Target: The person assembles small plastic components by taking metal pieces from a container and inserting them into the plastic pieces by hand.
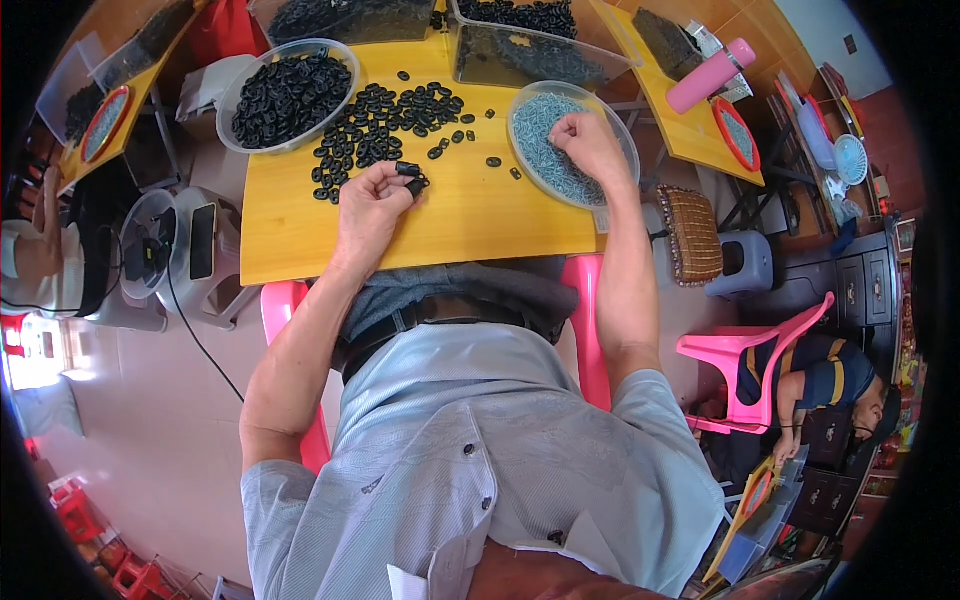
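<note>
My left hand (372, 205) is closed in a pinch over the front half of the yellow table, holding a small black part (410, 178) that sticks out past the fingertips. Beyond it, many black oval pieces with holes (375, 125) lie loose in a pile. My right hand (590, 143) reaches into a round clear tub (623, 130) on the right, its fingers pressed together among small bluish-silver metal pieces (550, 125), which look like screws. What those fingertips hold, if anything, is too small to make out.
A round tub (228, 125) heaped with black pieces stands at the table's left. Clear bins (540, 62) with more black parts line the far edge. On a side table (690, 125) lies a pink bottle (710, 77). Other people sit at the left and lower right.
</note>
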A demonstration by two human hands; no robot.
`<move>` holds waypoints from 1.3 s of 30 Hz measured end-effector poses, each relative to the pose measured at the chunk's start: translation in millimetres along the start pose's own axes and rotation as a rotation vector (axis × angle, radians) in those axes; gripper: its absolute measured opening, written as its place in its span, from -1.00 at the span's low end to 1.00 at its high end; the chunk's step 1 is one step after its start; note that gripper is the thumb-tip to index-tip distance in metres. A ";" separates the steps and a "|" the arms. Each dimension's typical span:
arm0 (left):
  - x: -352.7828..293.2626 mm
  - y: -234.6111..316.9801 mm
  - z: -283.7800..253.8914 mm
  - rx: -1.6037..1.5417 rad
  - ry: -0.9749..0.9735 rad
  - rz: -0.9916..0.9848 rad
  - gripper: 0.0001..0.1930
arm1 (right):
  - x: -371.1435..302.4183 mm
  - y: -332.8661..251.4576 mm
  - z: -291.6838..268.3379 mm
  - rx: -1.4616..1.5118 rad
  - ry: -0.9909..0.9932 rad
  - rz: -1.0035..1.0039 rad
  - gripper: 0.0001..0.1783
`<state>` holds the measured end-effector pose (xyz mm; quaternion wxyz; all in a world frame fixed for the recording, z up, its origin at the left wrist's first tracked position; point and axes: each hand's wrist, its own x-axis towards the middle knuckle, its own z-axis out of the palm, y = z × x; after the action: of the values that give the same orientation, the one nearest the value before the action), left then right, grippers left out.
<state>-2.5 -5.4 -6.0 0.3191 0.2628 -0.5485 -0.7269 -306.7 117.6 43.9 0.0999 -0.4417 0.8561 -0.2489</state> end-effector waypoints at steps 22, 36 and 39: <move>-3.2 -0.8 3.4 0.028 0.005 0.030 -0.84 | -50.5 -102.5 46.4 0.415 -0.171 -0.352 -0.88; -2.1 -9.2 -0.5 0.200 0.013 0.098 -0.79 | -57.8 -113.0 58.4 0.358 -0.175 -0.398 -0.86; -1.0 -10.9 -0.9 0.210 0.013 0.086 -0.78 | -58.8 -113.6 58.2 0.356 -0.178 -0.403 -0.86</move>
<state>-3.1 -3.1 -16.8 0.3239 0.2757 -0.6304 -0.6494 -169.0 90.1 49.6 0.1990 -0.5989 0.6816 -0.3703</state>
